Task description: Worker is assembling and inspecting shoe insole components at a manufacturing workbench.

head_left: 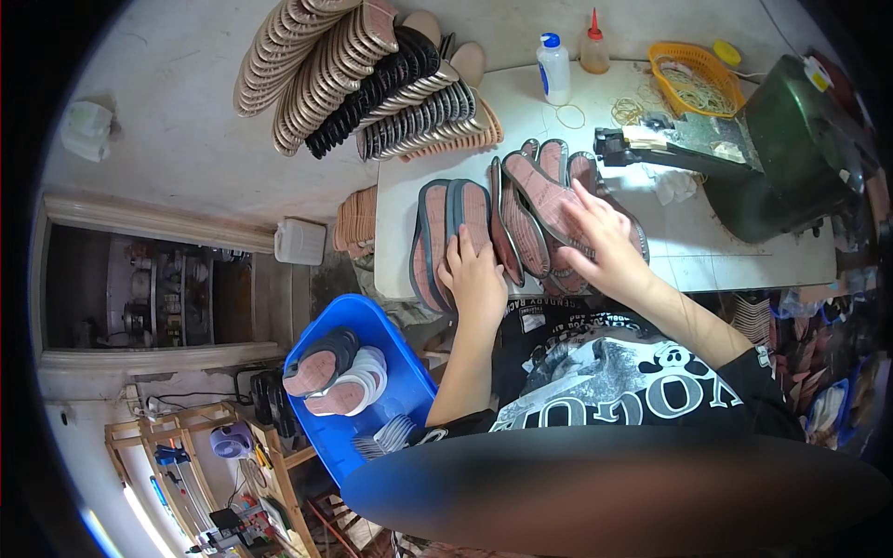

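Note:
My left hand (476,279) lies on a stack of pinkish shoe insoles (474,206) with dark grey rims, its fingers apart on the top one near the table's front edge. To the right is a loose pile of similar insoles, some tilted on edge. Over that pile my right hand (609,244) is spread, its fingertips at the uppermost insole (539,191), which lies slanted. Neither hand is closed around anything. Parts of the lower insoles are hidden under the upper ones and under my hands.
Long rows of insoles (400,102) fill the table's far left. Behind are a white bottle (554,74), a red-tipped bottle (595,51) and a yellow basket (698,79) of rubber bands. A dark green machine (777,149) stands right; a blue bin (326,432) holding insoles is lower left.

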`<state>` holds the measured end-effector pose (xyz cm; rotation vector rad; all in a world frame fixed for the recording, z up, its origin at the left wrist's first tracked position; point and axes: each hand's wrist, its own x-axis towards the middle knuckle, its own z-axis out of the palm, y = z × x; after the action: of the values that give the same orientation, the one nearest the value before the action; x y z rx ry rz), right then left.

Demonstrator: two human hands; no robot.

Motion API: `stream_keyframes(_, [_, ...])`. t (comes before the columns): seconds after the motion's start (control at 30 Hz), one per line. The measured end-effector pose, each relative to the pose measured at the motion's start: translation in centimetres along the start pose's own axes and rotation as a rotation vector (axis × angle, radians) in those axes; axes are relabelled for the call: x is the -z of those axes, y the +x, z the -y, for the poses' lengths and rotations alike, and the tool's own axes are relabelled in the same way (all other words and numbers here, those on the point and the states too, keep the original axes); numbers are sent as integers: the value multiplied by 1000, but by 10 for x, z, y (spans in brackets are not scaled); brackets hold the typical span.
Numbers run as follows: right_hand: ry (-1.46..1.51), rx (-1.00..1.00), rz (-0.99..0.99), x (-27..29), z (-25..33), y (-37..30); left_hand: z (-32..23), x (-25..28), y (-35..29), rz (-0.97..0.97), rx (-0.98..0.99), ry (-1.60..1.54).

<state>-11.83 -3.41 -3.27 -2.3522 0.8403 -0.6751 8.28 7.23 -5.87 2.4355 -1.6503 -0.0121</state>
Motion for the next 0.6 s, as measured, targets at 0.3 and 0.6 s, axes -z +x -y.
stream_keyframes(0.3, [200, -111, 9, 21, -19, -45, 9, 8, 5, -220, -40, -258])
stream_keyframes(0.6, [730, -197, 85, 41, 3, -36, -13, 65, -6, -307, 9, -1395])
